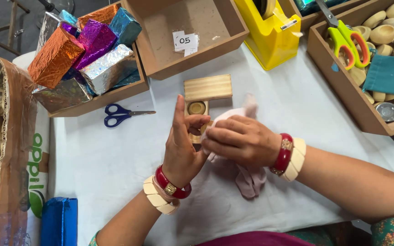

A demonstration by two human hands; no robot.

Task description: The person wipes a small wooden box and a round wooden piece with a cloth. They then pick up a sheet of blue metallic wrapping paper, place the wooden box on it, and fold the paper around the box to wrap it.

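Head view, hands at table centre. The right hand is curled shut over a pale pink cloth, whose loose end hangs out below the wrist toward the person and whose upper corner shows above the knuckles. The left hand stands edge-on just beside it, forefinger raised straight, thumb and remaining fingers bent toward the right hand's fingertips and touching the cloth there; whether it grips the cloth cannot be told. Both wrists carry red and cream bangles.

Directly beyond the fingers lies a small wooden box with a round candle seated in it, its near part hidden by the hands; its sliding lid lies crosswise at the far end. Blue-handled scissors lie to the left of the left hand, well apart, on the white table cover, which lies bare between them.

Farther left, a tray of foil-wrapped boxes; beyond the box, a wooden tray holding a paper slip; a yellow tape dispenser to the far right. Right of the right forearm, a tray of wooden cups with green-and-orange scissors. A blue foil package lies at the near left edge.
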